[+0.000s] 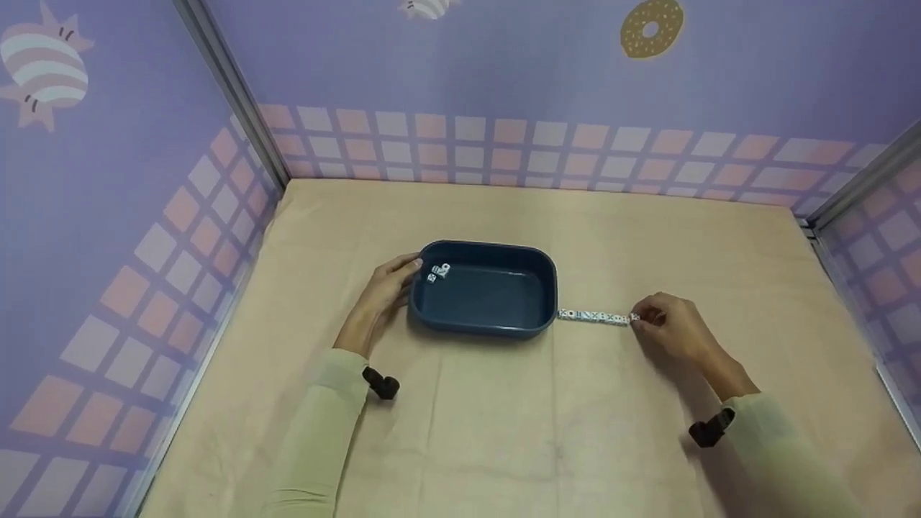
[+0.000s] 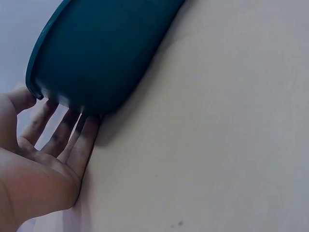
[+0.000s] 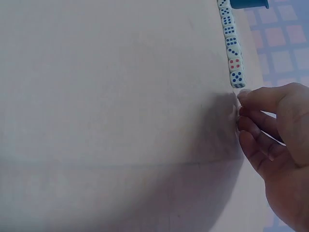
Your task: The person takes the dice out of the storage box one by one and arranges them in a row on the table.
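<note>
A dark blue rectangular box (image 1: 489, 333) sits on the cloth-covered table, and a few small white dice (image 1: 440, 271) lie in its far left corner. My left hand (image 1: 385, 288) grips the box's left end, thumb at the rim and fingers against the outer wall (image 2: 91, 63). From the box's right side runs a straight row of white dice (image 1: 593, 316), with blue and red pips showing on the row (image 3: 231, 41) in the right wrist view. At the row's right end my right hand (image 1: 673, 324) pinches a single die (image 1: 634, 316), mostly hidden by the fingers in the right wrist view.
A beige cloth (image 1: 489, 417) covers the table. Purple walls with a pink and white grid (image 1: 511, 144) rise at the back and both sides, joined by grey metal posts (image 1: 237, 93). Each wrist wears a small black camera (image 1: 381, 385).
</note>
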`<state>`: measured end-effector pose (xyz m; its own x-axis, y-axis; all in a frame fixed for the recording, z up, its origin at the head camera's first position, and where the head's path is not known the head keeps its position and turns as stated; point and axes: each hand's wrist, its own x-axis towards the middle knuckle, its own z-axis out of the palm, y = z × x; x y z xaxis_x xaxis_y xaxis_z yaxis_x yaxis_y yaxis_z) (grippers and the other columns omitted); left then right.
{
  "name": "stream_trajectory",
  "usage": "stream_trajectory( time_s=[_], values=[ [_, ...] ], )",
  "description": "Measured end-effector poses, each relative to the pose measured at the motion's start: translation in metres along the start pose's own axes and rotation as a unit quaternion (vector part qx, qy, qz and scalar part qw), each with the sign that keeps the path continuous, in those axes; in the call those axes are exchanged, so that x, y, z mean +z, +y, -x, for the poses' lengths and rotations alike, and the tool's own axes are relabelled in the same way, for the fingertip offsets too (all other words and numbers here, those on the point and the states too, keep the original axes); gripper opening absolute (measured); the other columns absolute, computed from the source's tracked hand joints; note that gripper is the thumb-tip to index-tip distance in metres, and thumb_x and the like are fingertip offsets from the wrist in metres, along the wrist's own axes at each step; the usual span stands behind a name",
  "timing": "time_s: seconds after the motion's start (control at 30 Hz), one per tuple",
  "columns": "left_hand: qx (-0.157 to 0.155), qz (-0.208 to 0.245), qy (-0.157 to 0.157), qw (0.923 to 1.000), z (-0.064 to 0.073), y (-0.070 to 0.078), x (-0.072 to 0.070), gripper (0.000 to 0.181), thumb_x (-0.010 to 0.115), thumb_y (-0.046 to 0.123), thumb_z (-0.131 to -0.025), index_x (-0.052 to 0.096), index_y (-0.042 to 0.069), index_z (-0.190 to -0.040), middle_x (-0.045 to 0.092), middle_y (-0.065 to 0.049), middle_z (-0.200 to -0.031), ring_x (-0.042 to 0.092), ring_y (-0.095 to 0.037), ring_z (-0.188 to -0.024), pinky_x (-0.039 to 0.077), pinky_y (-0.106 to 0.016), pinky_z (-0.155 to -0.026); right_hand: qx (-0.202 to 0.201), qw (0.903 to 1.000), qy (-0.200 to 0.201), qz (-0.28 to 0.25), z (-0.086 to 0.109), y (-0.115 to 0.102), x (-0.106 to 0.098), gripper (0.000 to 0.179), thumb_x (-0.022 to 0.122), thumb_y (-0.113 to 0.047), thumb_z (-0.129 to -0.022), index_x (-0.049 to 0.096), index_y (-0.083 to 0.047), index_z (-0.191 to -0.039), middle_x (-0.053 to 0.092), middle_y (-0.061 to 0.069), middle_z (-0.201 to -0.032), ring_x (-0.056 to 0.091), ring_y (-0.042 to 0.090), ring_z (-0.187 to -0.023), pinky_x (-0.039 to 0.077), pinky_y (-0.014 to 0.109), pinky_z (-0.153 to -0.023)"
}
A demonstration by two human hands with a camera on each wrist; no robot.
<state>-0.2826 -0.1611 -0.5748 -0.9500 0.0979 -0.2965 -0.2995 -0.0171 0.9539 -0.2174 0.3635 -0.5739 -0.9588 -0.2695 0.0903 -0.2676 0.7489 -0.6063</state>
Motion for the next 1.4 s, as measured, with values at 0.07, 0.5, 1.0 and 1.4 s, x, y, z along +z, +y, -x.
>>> stream_trajectory(
  time_s=[0.07, 0.5, 1.0, 1.4],
  values=[
    [0.000, -0.003, 0.002, 1.0000, -0.001, -0.001, -0.001, 0.050, 0.067, 0.039, -0.106, 0.060, 0.016, -0.150, 0.062, -0.008, -0.148, 0.061, -0.026, -0.133, 0.051, -0.041, -0.107, -0.006, 0.9999, -0.008, 0.005, -0.002, 0.000, 0.001, 0.015, 0.077, 0.004, -0.094, 0.076, 0.000, -0.108, 0.069, 0.009, -0.099, 0.067, 0.024, -0.090, 0.057, 0.028, -0.079],
    [0.018, -0.001, -0.008, 0.9998, -0.001, -0.001, -0.002, 0.048, 0.068, 0.038, -0.106, 0.062, 0.015, -0.148, 0.065, -0.009, -0.143, 0.064, -0.026, -0.129, 0.055, -0.036, -0.100, -0.010, 0.9997, -0.023, -0.009, -0.001, 0.000, 0.004, 0.019, 0.080, -0.001, -0.094, 0.077, -0.004, -0.112, 0.065, 0.009, -0.101, 0.063, 0.023, -0.089, 0.053, 0.022, -0.075],
    [0.020, -0.011, -0.005, 0.9997, 0.001, 0.001, -0.001, 0.049, 0.068, 0.039, -0.106, 0.062, 0.014, -0.148, 0.063, -0.010, -0.146, 0.064, -0.028, -0.130, 0.053, -0.039, -0.104, -0.004, 0.9998, -0.015, -0.011, -0.006, -0.009, 0.005, 0.029, 0.085, -0.011, -0.093, 0.074, -0.001, -0.118, 0.067, 0.013, -0.103, 0.060, 0.025, -0.087, 0.051, 0.028, -0.073],
    [-0.007, 0.029, -0.005, 0.9996, -0.002, -0.001, -0.003, 0.047, 0.069, 0.036, -0.106, 0.062, 0.017, -0.148, 0.064, -0.009, -0.144, 0.064, -0.026, -0.128, 0.057, -0.034, -0.097, -0.107, 0.9843, 0.120, -0.072, -0.055, -0.096, 0.041, 0.030, 0.083, -0.014, -0.094, 0.074, 0.000, -0.119, 0.070, 0.010, -0.105, 0.066, 0.023, -0.094, 0.057, 0.041, -0.076]
  ],
)
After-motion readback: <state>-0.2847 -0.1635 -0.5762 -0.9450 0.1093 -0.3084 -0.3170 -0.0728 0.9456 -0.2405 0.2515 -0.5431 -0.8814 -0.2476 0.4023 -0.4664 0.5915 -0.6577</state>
